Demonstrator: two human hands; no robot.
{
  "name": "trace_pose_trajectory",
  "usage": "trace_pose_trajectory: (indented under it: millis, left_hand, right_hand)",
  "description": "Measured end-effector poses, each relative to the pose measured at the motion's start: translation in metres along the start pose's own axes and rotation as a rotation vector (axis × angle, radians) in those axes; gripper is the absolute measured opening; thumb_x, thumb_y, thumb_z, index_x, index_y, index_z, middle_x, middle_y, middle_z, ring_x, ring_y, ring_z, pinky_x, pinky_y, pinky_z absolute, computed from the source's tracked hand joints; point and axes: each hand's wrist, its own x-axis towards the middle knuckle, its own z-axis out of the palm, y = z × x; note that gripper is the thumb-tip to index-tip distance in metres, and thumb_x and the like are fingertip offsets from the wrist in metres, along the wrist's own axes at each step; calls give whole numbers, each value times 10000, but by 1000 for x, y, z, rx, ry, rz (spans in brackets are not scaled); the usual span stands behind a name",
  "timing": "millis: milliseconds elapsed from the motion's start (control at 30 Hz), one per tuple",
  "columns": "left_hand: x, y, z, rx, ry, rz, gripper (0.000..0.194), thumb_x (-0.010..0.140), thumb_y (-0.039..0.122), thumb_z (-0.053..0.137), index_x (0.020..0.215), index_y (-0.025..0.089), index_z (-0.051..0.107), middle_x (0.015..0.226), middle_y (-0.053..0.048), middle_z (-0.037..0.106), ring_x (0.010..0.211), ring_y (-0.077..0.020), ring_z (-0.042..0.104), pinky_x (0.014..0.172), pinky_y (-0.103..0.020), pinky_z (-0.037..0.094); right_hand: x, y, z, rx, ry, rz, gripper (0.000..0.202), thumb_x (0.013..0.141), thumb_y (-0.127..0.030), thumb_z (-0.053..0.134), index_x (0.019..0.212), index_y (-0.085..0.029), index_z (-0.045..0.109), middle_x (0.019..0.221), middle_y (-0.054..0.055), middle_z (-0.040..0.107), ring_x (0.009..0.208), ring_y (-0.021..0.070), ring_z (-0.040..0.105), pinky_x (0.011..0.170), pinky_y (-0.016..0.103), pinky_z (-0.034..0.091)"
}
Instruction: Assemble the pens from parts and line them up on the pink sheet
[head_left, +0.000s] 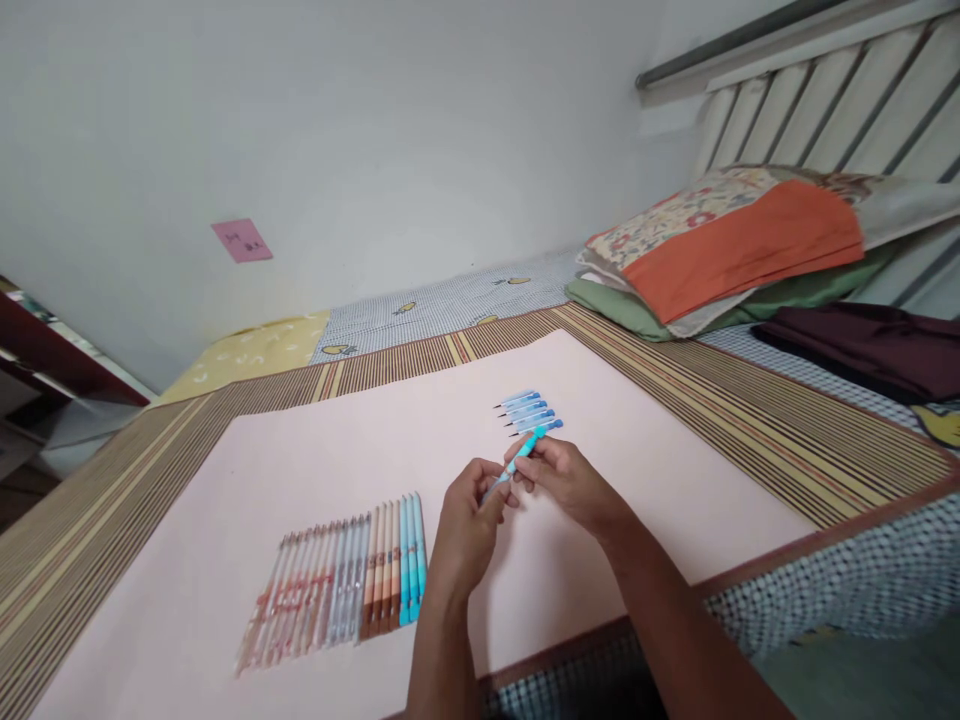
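Between my two hands is a turquoise pen (517, 456), tilted with its bright end up and to the right. My left hand (477, 498) pinches its lower end, and my right hand (562, 478) grips it near the upper end. Just beyond my hands lie several short blue-and-white pens (526, 408) with dark tips, in a small stack of rows. Left of my left forearm is a row of pens side by side: pinkish clear ones (289, 595), greyish clear ones (349, 580), brown-and-cream ones (381, 570) and turquoise ones (412, 555).
A pale pink sheet (337, 450) lies under the pens on a striped mat (645, 400) over a bed. Folded fabric with an orange band (750, 255) and a dark maroon cloth (870, 350) lie at right, near a slatted headboard (825, 100). A pink note (241, 241) is on the wall.
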Motion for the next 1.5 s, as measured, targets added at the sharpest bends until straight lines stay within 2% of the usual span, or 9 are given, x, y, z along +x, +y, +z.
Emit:
trace_pose_trajectory:
  millis: [333,500,767,900,1033,1133,1233,1333,1500]
  left_hand:
    - [1,3,-1,-89,-75,-20,190,908,357,586,850,178,618,769,-52,699,585,-126,508,592,-258,378]
    - [-2,3,-4,-105,-34,-7,193,891,270,614,1056,204,541,831,-35,703,690,-148,560,631,-257,386]
    - [-2,4,2,-81,-19,83,80,925,261,579,977,204,599,847,-32,677,720,-144,550,673,-264,393]
    - [2,-3,-2,-177,-35,5,135,911,283,598,990,175,611,874,-64,714,692,-140,548,652,-266,395]
    - [3,-7,-2,-266,-59,-11,175,905,304,617,998,161,578,863,-73,723,658,-128,540,638,-263,391]
    - [2,-5,2,-263,-32,3,205,905,294,630,1036,188,513,829,-40,713,661,-128,555,636,-258,390]
    - [1,-3,6,-223,0,23,216,912,290,633,1043,208,481,753,8,670,669,-127,561,646,-251,388]
    - [2,-2,6,-221,17,37,230,920,312,628,1060,209,477,718,21,643,669,-129,559,649,-250,389]
    - [2,-3,4,-228,17,37,264,926,304,606,1122,195,466,687,21,637,641,-130,537,650,-258,395]
  right_hand:
    - [0,7,4,37,-64,43,271,805,-394,745,963,-174,728,743,9,646,666,145,544,662,295,443]
    - [0,5,12,133,-80,45,230,837,-387,727,905,-172,680,661,-23,592,660,140,550,664,287,421]
    - [5,15,26,183,215,123,370,686,-432,854,768,-187,589,611,-63,512,561,113,478,557,267,390]
    - [4,14,18,289,52,90,331,817,-442,752,986,-174,656,736,-18,586,646,140,565,632,306,466]
    - [1,11,15,406,-130,58,276,869,-376,710,1058,-182,658,607,-64,489,591,181,610,638,379,514]
    - [2,13,20,425,-86,46,201,832,-348,754,905,-190,652,587,-78,463,532,164,587,574,350,499]
    - [5,16,26,407,31,42,283,746,-331,829,733,-188,585,685,-39,575,520,129,561,513,296,451]
    - [6,18,27,408,19,57,273,741,-337,833,843,-190,627,744,-18,624,544,126,554,532,296,453]
    - [4,19,22,416,-110,52,279,886,-361,697,1089,-170,680,691,-11,601,602,156,577,636,349,492]
